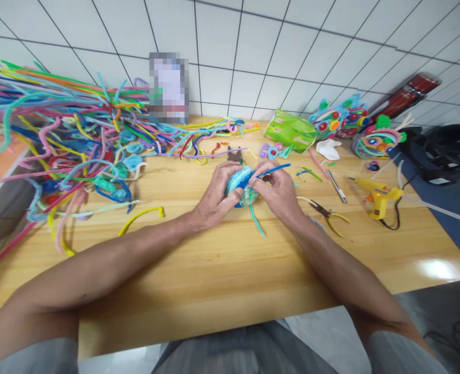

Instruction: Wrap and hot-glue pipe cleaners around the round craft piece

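Observation:
Between my two hands sits a rounded blue and turquoise craft piece [239, 179] wound from pipe cleaners. My left hand [219, 195] is wrapped round its left side, thumb pressed on the front. At its right side my right hand [278, 189] pinches a dark blue pipe cleaner [274, 170], whose free end points to the right. A turquoise pipe cleaner end [257, 222] hangs down from the piece toward the table. Just behind the piece lies a small dark clamp-like object [235, 153], partly hidden by my left hand.
Left, a large tangle of coloured pipe cleaners [97, 140] covers the wooden table [214, 291]. Right lie yellow-handled pliers [331, 214], a pen-like tool [336, 186] and a yellow glue gun [381, 199]. Behind are a green packet [290, 130], finished colourful pieces [376, 143] and a red flask [409, 96].

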`<state>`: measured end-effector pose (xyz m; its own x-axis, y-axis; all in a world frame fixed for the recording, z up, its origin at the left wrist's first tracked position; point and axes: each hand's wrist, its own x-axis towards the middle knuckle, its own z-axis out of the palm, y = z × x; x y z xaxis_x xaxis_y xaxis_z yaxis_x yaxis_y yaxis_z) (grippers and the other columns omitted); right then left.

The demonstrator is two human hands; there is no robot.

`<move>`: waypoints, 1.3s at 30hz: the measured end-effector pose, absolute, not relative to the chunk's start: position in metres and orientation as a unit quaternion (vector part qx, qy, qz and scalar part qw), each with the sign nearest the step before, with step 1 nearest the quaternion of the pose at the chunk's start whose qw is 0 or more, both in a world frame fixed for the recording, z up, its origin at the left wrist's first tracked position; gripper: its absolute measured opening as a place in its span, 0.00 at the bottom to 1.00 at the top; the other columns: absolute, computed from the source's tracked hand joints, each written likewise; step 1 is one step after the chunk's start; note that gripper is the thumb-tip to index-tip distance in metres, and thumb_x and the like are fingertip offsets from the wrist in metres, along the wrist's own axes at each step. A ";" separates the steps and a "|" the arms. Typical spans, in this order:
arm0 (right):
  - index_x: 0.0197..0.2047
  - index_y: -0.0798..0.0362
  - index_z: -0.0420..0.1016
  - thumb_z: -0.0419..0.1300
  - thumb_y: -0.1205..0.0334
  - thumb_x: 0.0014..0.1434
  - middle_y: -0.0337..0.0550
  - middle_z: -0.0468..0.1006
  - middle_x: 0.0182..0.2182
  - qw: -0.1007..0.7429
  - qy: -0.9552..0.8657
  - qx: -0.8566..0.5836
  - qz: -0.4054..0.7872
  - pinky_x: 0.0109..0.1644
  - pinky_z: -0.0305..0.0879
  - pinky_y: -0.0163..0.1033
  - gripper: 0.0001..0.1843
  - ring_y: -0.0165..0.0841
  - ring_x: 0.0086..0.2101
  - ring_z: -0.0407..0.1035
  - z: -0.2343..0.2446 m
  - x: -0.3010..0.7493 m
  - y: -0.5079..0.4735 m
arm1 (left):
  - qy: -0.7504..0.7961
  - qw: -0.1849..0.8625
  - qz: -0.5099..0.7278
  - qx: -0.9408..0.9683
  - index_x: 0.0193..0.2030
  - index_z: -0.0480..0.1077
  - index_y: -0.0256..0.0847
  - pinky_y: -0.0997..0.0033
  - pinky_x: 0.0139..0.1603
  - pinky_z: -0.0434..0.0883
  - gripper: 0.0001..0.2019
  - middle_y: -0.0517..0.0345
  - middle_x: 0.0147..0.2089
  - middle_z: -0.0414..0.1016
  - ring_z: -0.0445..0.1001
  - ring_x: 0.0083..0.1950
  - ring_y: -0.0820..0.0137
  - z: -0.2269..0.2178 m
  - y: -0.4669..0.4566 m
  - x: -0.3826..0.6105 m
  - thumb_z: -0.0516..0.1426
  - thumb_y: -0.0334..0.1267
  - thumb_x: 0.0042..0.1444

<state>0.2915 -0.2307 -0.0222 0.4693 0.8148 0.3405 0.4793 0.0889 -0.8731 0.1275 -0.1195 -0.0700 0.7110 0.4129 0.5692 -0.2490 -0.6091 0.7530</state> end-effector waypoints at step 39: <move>0.32 0.46 0.74 0.66 0.62 0.56 0.40 0.78 0.38 0.531 -0.499 -0.672 0.136 0.47 0.71 0.45 0.04 0.38 0.41 0.73 -0.022 0.289 -0.232 | 0.080 0.594 0.319 0.734 0.60 0.68 0.45 0.58 0.65 0.75 0.25 0.48 0.64 0.75 0.76 0.64 0.59 -0.062 -0.108 0.133 0.64 0.59 0.68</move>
